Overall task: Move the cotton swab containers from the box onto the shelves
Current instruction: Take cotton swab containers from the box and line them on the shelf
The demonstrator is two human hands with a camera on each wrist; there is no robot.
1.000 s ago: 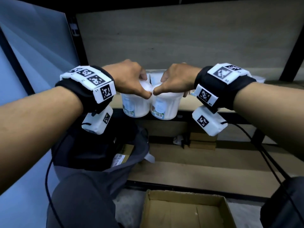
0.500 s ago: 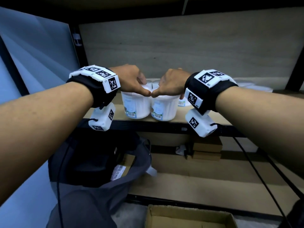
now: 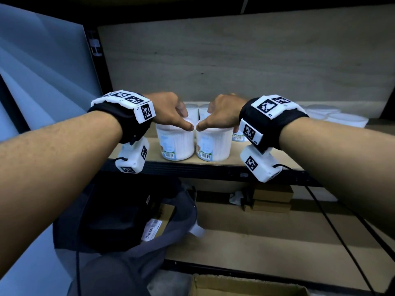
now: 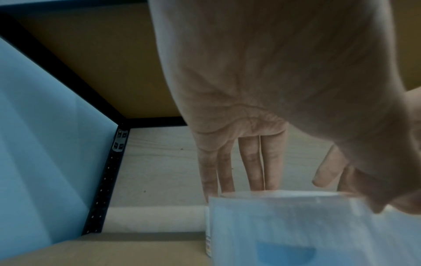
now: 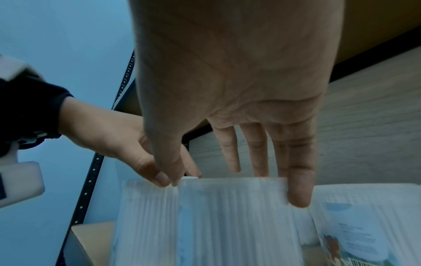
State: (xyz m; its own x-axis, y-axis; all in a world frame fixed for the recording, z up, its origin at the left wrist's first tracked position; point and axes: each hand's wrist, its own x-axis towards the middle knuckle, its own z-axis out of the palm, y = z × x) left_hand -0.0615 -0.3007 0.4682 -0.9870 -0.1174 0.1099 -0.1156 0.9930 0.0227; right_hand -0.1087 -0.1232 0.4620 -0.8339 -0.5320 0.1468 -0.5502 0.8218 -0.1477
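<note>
Left hand (image 3: 168, 110) and right hand (image 3: 224, 113) each grip a tub (image 3: 175, 144) (image 3: 213, 146) from above, touching, near the shelf (image 3: 235, 152) edge.

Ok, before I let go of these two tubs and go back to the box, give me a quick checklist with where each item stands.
1. Left tub flat on the shelf: ok, base on the board.
2. Right tub flat on the shelf: ok.
3. Both upright: ok.
4. Clear of the front edge: cannot tell, they stand close to it.
5. Left hand and right hand off the lids: not ok, fingers grip both rims.
6. Box within reach below: ok; contents cannot tell.
</note>
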